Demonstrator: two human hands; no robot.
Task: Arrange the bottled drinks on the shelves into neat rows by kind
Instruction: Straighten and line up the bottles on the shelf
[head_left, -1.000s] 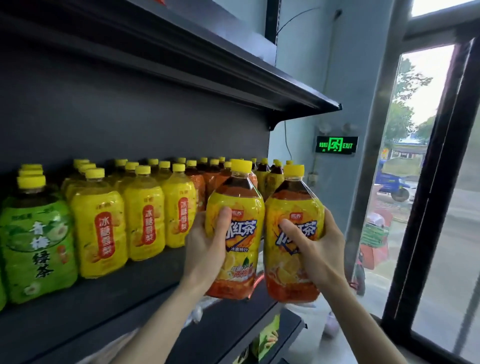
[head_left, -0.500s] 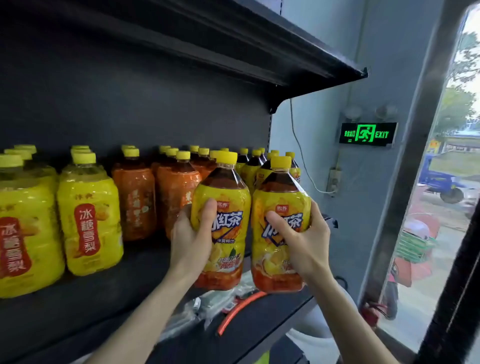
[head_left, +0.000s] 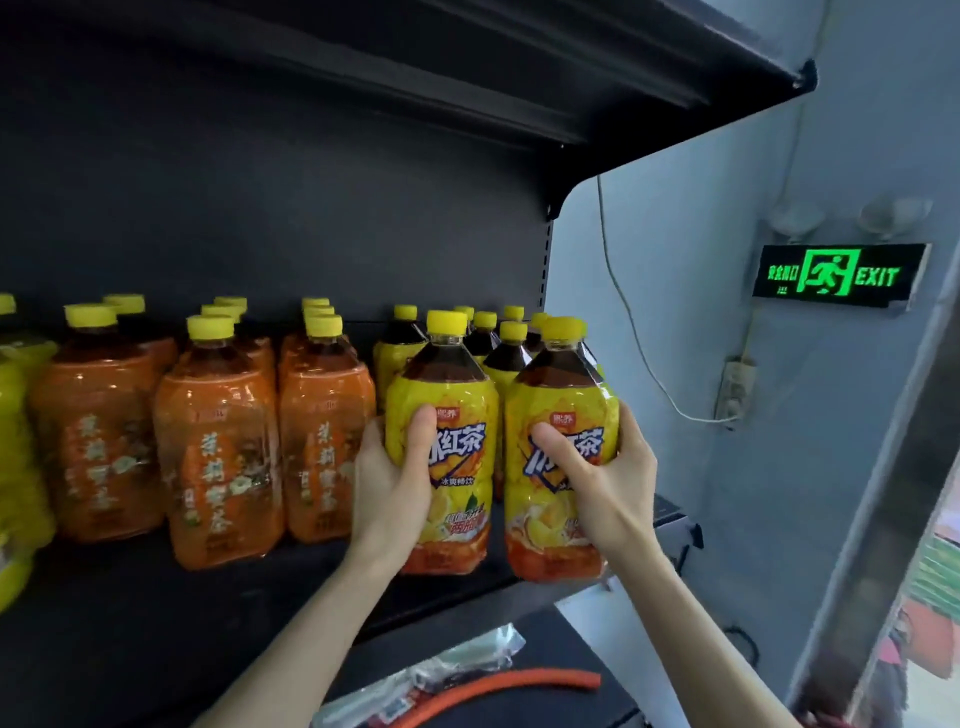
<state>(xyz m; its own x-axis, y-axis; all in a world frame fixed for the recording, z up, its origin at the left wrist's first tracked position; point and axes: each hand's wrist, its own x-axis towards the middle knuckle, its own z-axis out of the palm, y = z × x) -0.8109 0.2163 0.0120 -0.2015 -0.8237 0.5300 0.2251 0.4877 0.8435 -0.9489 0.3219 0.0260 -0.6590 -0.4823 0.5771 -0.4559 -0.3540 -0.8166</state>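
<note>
My left hand (head_left: 395, 488) grips a yellow-labelled iced black tea bottle (head_left: 457, 415) with a yellow cap. My right hand (head_left: 608, 483) grips a second bottle of the same kind (head_left: 561, 395) just to its right. Both bottles stand upright at the right end of the black shelf (head_left: 156, 597), their bases at or just above its front edge. Behind them stand several more iced black tea bottles (head_left: 491, 338). To the left are rows of orange-labelled tea bottles (head_left: 218, 457), and yellow-labelled bottles (head_left: 15, 467) show at the far left edge.
An upper shelf (head_left: 571, 67) overhangs the bottles. On the lower shelf lie crumpled clear plastic wrap (head_left: 415, 680) and an orange strip (head_left: 519, 683). A blue-grey wall with a lit green exit sign (head_left: 836, 275) and a hanging cable (head_left: 623, 312) stands at the right.
Both hands have carried their bottles rightward and in toward the shelf's right end. The view has swung right, so the green tea and most yellow bottles have left the frame.
</note>
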